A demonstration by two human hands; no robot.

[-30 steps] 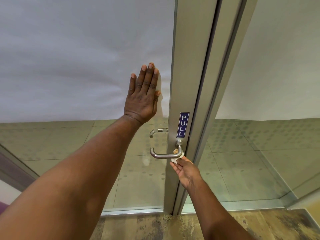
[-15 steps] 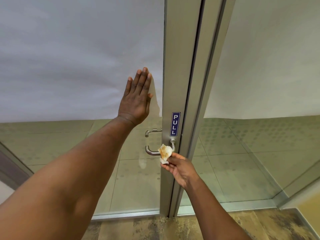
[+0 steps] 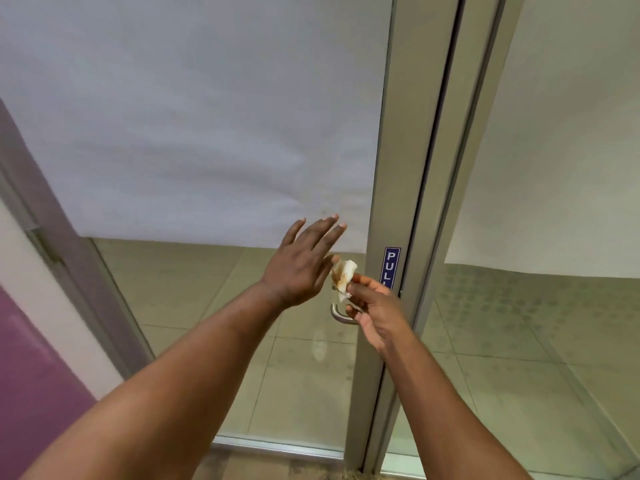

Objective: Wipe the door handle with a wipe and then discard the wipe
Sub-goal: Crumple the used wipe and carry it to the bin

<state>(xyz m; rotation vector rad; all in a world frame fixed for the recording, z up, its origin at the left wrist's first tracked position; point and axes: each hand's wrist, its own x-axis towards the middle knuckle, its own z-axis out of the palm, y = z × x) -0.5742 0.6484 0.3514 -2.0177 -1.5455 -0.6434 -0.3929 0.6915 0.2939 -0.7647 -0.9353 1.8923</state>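
Observation:
A silver lever door handle [image 3: 341, 316] sticks out from the metal door stile; only its curved left end shows below my right hand. My right hand [image 3: 375, 308] pinches a crumpled white wipe [image 3: 343, 275] stained brown, held just above and in front of the handle. My left hand [image 3: 304, 263] hovers off the glass with fingers spread, its thumb side close to the wipe. I cannot tell whether it touches the wipe.
A blue PULL sign [image 3: 391, 266] is on the grey door stile [image 3: 394, 168]. Frosted film covers the upper glass of the door [image 3: 207, 116] and the side panel [image 3: 571, 133]. A purple wall [image 3: 31, 375] stands at the left. Tiled floor shows through the lower glass.
My left hand has come off the frosted glass and dropped towards the wipe. My right hand has lifted the wipe away from the handle. The view has shifted right and down.

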